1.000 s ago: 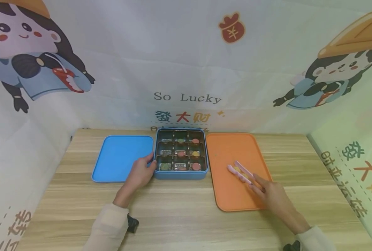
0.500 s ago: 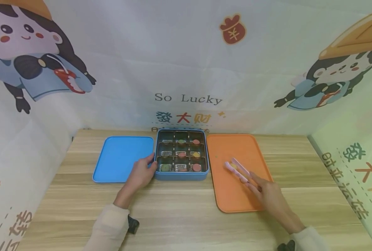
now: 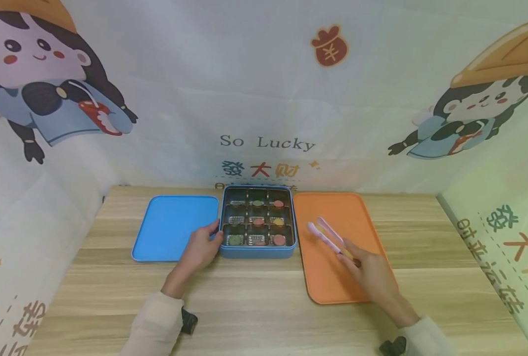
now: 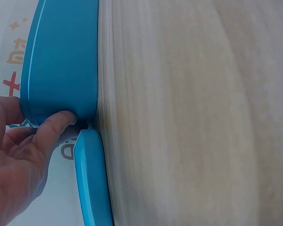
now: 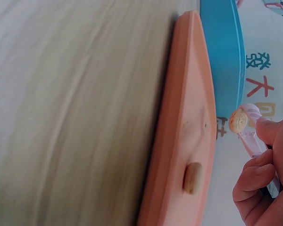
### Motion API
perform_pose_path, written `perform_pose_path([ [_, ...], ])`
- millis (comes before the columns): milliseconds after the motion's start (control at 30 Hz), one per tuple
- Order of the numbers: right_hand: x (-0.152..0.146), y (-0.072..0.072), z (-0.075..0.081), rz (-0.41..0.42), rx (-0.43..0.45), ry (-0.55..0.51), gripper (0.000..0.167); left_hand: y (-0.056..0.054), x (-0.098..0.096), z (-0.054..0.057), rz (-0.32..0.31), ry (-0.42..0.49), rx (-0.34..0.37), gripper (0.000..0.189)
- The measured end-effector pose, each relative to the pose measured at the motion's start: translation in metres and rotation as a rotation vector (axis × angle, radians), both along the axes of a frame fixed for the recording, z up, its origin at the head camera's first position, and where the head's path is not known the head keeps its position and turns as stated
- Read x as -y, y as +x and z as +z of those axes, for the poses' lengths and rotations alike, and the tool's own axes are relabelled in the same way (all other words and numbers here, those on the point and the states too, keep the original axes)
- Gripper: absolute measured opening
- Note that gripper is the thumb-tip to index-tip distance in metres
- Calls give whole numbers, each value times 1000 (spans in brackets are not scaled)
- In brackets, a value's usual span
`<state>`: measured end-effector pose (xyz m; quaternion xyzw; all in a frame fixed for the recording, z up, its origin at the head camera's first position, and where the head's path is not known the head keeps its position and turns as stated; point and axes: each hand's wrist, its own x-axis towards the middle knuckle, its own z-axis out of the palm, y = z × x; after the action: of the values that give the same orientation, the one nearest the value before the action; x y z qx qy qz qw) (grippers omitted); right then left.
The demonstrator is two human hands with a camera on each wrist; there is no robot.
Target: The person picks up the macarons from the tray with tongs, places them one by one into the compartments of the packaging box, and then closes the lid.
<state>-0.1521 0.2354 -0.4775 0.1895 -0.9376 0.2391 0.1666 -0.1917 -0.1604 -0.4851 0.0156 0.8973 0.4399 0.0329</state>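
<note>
**Your arms & what's on them**

You've got two bare hands showing, left hand (image 3: 200, 248) & right hand (image 3: 370, 277), no gloves, no rings or other jewellery visible. Both forearms come in from the bottom edge of the head view. Each wears a long sleeve, pale cream/beige, soft-looking fabric w/ loose folds; left sleeve (image 3: 154, 324) ends at the wrist, right sleeve (image 3: 426, 336) likewise, only its cuff end in frame. Under each wrist sits a small black device, prob. the wrist cam mount: left wrist unit (image 3: 188, 321), right wrist unit (image 3: 392, 346). Details too small to make out. Wrist views show bare fingers, short plain nails, no polish.
</note>
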Motion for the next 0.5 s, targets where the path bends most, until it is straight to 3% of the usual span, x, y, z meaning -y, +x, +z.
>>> perform_pose_path([
  [500, 32, -14, 8, 51, -40, -99, 42, 1, 0, 2, 3, -6, -8, 51],
])
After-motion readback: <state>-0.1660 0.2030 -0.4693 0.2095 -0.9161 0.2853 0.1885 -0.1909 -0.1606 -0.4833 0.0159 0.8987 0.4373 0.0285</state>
